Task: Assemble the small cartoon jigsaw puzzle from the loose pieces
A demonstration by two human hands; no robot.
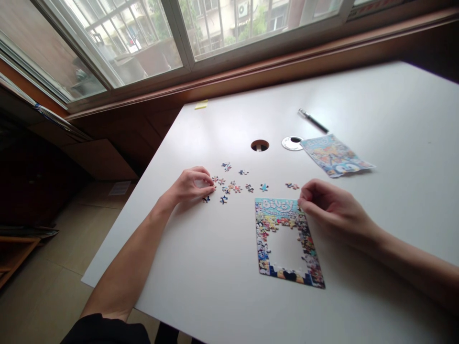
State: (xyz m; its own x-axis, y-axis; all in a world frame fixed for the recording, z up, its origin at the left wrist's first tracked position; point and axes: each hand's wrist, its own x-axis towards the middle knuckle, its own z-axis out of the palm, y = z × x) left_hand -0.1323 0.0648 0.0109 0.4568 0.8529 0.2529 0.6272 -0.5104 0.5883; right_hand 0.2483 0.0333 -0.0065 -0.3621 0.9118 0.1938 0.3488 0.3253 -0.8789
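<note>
A partly filled jigsaw puzzle lies flat on the table, with a picture border around a bare white middle. At its upper right corner, the thumb and fingers of my right hand are closed on the edge. Loose puzzle pieces are scattered beyond the puzzle and to its left. My left hand is at the left end of these pieces, its thumb and fingertips pinched together on a puzzle piece that they mostly hide. A light-blue piece lies just above the puzzle, and joined-looking pieces lie near my right fingers.
A crumpled picture sheet lies at the back right of the white table. Behind it is a dark pen. A round hole and a metal ring cover are nearby. A yellow sticky note marks the far edge.
</note>
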